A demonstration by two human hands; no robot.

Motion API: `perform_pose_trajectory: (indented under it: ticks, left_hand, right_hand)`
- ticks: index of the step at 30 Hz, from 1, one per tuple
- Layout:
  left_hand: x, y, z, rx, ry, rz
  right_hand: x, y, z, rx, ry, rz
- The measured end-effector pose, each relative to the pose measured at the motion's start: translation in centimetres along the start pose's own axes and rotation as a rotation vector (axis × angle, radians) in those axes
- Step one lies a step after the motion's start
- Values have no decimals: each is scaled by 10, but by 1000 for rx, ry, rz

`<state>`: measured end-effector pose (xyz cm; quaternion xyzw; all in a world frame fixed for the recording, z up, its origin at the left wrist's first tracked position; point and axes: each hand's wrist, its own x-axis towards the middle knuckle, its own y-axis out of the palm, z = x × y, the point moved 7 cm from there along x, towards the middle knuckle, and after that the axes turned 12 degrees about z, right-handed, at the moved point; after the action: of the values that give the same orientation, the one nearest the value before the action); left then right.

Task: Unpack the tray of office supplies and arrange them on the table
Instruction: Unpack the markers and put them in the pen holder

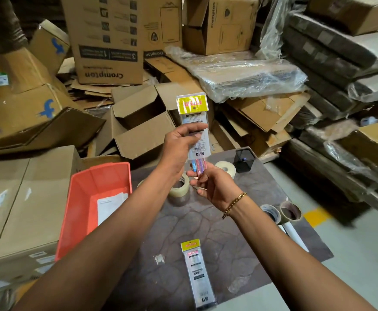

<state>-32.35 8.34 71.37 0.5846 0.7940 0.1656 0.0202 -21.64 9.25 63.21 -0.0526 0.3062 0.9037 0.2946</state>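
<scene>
Yellow-topped pen pack (194,122) held upright above table (217,223); orange tray (82,189) left.

Both forearms are bare, with no sleeves in view. A gold chain bracelet (234,204) of chunky links circles the wrist of the right hand (215,187). The left hand (179,144) wears nothing.

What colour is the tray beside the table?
The tray is orange-red, seen clearly in the head view, left of the table.

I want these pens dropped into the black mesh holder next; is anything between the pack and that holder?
Nothing visible blocks it. The pen pack, held in both hands, is above the table; the black mesh holder stands open-topped just right, beside a tape roll.
</scene>
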Motion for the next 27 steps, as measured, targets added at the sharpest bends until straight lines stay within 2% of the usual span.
perform_pose_trajectory:
  ticks: [11, 16, 22, 27]
  left_hand:
    - [21, -8, 14, -68, -30, -116]
    - [20, 7, 43, -19, -116, -78]
    - [18, 46, 79, 63, -196, 13]
    - [26, 66, 87, 99, -183, -44]
  right_hand:
    - [-2, -21, -5, -75, 29, 93]
    - [-7, -35, 8, -87, -24, 104]
    - [-14, -62, 11, -94, 39, -4]
    - [-26, -100, 5, -129, 146, -78]
